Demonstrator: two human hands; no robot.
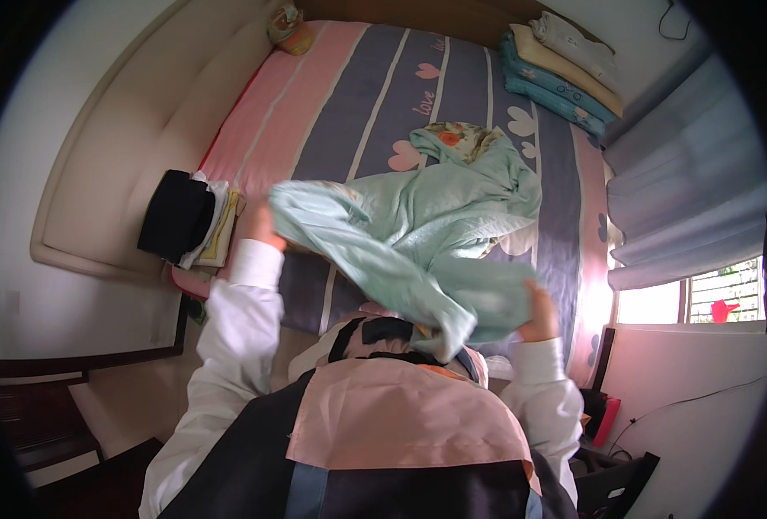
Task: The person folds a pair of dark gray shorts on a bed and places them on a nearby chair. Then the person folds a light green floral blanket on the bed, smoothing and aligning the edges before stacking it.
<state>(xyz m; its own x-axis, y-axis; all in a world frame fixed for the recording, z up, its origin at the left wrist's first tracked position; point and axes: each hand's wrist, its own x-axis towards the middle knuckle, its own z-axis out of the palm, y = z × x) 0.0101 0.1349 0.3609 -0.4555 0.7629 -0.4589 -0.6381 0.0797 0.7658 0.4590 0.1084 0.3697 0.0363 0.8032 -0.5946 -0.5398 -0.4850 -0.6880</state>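
Observation:
A light green quilt (pixel 416 207) with a floral reverse lies bunched over the middle of a bed. Its near part is lifted and stretched between my two hands, with a loose fold hanging in front of me. My left hand (pixel 265 227) grips the quilt at its left end, close to the bed's left side. Lower on the right, my right hand (pixel 540 313) holds another part of it; both hands are somewhat blurred. The striped bedsheet (pixel 383 91), grey and pink with hearts, shows around the quilt.
Folded dark and light clothes (pixel 175 217) sit on the bed's left edge by the padded headboard (pixel 117 149). Folded blankets (pixel 558 84) are stacked at the far right corner. A basket-like container (pixel 290 32) stands far left. Curtains (pixel 688 175) hang at the right.

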